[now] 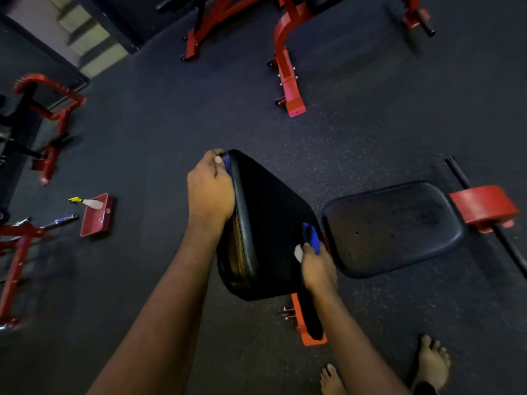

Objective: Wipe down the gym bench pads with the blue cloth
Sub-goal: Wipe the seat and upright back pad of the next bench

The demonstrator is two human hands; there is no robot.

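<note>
Left hand point(210, 189) grips top edge of back pad point(268, 223), fingers curled behind, thumb on front face. Right hand point(318, 266) pinches blue cloth point(312, 236) and presses it on lower right corner of back pad surface, just beside gap to seat pad point(393, 229). Small white patch shows at cloth near thumb. Red frame foot point(309, 336) shows under back pad. Bare feet point(433, 363) rest on dark floor point(199, 109).

The dark floor point(159, 132) has tiny specks. A black seat pad point(393, 229) stands on it on a red frame point(309, 342). At the left lies a red tray point(95, 220), with a shiny bar point(61, 220) just beside it. Two bare feet point(433, 363) stand at the bottom right.
</note>
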